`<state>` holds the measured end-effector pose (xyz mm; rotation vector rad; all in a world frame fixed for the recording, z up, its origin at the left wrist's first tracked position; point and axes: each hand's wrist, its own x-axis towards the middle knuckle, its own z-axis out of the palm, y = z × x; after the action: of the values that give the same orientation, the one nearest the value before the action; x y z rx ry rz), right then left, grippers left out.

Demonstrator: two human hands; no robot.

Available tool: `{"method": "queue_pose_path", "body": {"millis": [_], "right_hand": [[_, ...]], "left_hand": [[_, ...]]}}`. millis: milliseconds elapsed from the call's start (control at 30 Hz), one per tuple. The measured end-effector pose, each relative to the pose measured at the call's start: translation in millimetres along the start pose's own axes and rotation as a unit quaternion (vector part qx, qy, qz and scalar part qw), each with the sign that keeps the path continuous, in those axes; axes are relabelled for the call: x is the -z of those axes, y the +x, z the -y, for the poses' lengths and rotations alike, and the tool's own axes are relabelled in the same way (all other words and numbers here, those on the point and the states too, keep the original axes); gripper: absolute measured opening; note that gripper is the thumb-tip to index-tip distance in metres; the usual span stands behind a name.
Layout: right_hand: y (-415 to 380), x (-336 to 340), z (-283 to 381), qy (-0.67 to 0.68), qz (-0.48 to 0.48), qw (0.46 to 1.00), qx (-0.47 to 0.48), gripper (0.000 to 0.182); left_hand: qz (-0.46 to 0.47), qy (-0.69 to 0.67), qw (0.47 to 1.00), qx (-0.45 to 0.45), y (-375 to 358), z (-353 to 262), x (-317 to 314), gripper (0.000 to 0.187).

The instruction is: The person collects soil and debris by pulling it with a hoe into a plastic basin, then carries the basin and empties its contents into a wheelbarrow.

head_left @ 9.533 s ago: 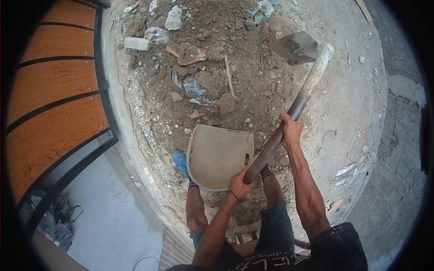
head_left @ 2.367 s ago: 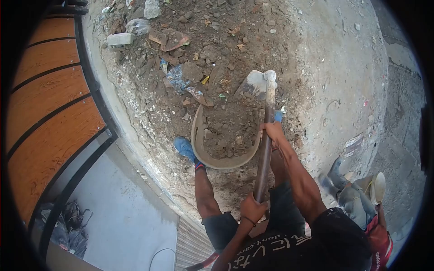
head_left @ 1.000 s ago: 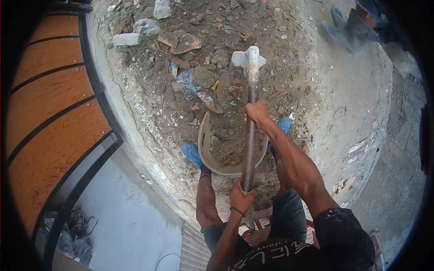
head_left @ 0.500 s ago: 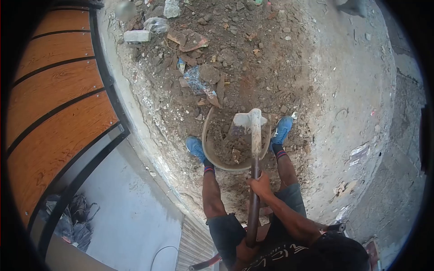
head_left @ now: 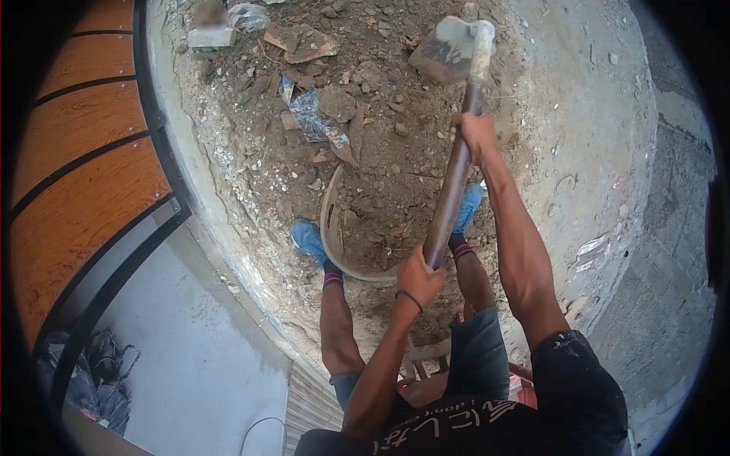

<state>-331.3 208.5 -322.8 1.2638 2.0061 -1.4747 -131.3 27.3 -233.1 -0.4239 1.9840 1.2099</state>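
Note:
A hoe with a brown handle reaches out in front of me, tilted to the right. My left hand, with a dark band at its wrist, is wrapped round the handle's near end. Farther up the handle my right hand grips it below the pale socket. The grey, soil-marked hoe blade is over the dirt at the far right. Between my feet stands a tan-rimmed tub with soil and small debris in it; the handle and my left hand cover part of its right side.
Loose soil and rubble spread ahead, with a crumpled blue printed wrapper and a pale block among them. An orange wood-panelled gate with a black frame runs along the left. Concrete pavement lies at right.
The hoe blade has swung from over the tub out to the far right. My right hand has moved forward with the handle, and my left hand now shows on its near end.

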Motion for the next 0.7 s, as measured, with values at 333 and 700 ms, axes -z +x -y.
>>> {"method": "queue_pose_path", "body": {"millis": [333,700], "right_hand": [[-81,-68,-124,-0.191,0.173,0.956,-0.138,0.022],[-29,31,-28,0.022,0.209,0.959,-0.188,0.002]], "left_hand": [[0.057,-0.222,0.946,0.23,-125,23,-18,0.028],[0.189,-0.495,0.842,0.1,-101,-80,-16,0.036]]}}
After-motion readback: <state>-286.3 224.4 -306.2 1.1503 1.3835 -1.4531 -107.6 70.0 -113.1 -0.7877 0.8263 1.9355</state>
